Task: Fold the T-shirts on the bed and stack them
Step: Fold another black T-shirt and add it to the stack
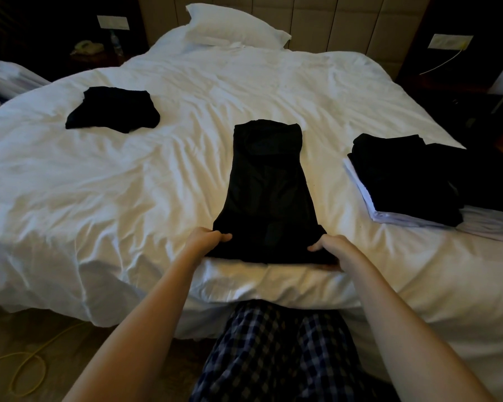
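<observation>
Gripping T-shirt (269, 195) near corners, both hands (269, 242).

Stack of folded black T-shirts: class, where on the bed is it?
Head view: the stack lies near the right edge of the bed, right of the half-folded T-shirt.

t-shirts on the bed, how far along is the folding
Done: a stack of folded dark shirts at the right. In hand: left hand and right hand grip the near hem of a black shirt narrowed into a strip. Left: the rumpled shirt far left.
</observation>
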Action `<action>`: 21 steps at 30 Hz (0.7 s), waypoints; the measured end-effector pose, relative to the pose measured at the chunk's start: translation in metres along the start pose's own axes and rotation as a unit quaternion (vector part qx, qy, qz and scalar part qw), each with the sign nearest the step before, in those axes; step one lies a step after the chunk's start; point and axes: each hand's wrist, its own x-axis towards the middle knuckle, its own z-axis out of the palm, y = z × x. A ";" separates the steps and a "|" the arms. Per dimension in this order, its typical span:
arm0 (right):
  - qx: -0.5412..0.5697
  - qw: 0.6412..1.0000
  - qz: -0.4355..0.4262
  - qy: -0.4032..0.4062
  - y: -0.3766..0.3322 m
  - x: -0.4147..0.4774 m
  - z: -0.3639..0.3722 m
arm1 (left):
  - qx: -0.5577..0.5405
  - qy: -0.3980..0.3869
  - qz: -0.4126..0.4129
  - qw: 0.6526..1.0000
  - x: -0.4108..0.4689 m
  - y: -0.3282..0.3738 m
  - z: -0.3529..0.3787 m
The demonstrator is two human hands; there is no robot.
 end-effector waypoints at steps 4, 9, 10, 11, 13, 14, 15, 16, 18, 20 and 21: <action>-0.206 0.972 -0.080 0.078 0.003 -0.014 0.001 | 0.181 0.021 0.053 0.982 -0.014 0.004 -0.002; -0.261 0.889 -0.350 0.139 0.001 -0.020 0.008 | 0.293 0.180 0.316 0.884 -0.026 0.013 0.004; -0.271 0.878 -0.373 0.131 -0.003 -0.020 0.009 | 0.331 0.163 0.369 0.853 -0.025 0.015 0.005; -0.291 0.872 -0.377 0.114 -0.005 -0.018 0.009 | 0.378 0.128 0.400 0.825 -0.023 0.017 0.006; -0.357 0.861 -0.354 0.082 -0.006 -0.012 0.011 | 0.464 0.049 0.387 0.795 -0.016 0.019 0.010; -0.378 0.855 -0.347 0.076 -0.004 -0.008 0.012 | 0.494 0.023 0.361 0.790 -0.013 0.020 0.010; -0.382 0.855 -0.343 0.077 -0.002 -0.006 0.013 | 0.514 0.011 0.341 0.787 -0.010 0.020 0.011; -0.374 0.858 -0.344 0.080 0.000 -0.004 0.013 | 0.522 0.013 0.327 0.788 -0.007 0.019 0.011; -0.368 0.858 -0.348 0.091 0.004 -0.002 0.012 | 0.519 0.031 0.310 0.796 -0.002 0.019 0.009; -0.380 0.852 -0.345 0.103 0.005 0.001 0.011 | 0.535 0.035 0.299 0.789 0.000 0.019 0.007; -0.379 0.851 -0.347 0.107 0.006 0.002 0.011 | 0.543 0.033 0.295 0.785 0.000 0.020 0.007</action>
